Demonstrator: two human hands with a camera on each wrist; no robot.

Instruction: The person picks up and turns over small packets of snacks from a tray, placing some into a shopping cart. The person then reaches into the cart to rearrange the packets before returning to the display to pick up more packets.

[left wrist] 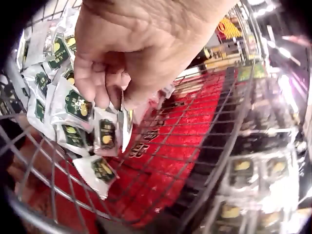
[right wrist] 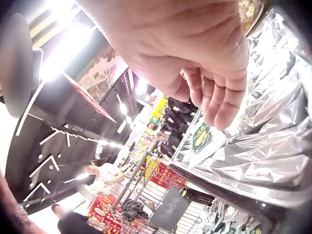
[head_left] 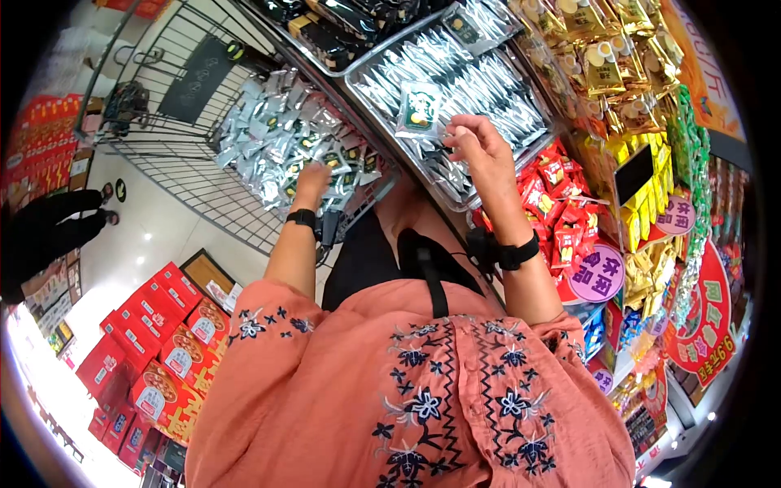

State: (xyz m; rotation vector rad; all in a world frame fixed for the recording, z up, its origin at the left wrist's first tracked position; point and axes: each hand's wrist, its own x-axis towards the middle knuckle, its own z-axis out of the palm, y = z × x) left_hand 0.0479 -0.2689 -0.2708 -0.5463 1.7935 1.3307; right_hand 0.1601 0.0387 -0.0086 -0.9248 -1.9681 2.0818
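Observation:
My left hand [head_left: 312, 184] reaches down into the shopping cart, over a heap of small silver packets [head_left: 272, 134] with dark green labels. In the left wrist view, the thumb and fingers of that hand [left wrist: 131, 53] pinch the top of a silver packet [left wrist: 127, 127], which hangs beside other packets. My right hand [head_left: 486, 159] hovers over the metal tray [head_left: 358, 85], its fingers loosely bent and holding nothing. Just beyond its fingertips, a single packet [head_left: 419, 110] lies face up across upright rows of similar silver packets [head_left: 496, 89].
Red packets [head_left: 561, 203] fill the display right of the tray, with gold packets [head_left: 602, 61] behind. A black tray of dark packets [head_left: 329, 37] adjoins at the back. Red boxes [head_left: 150, 317] are stacked at the left. Another person's dark-clothed legs [head_left: 61, 207] show beyond the cart.

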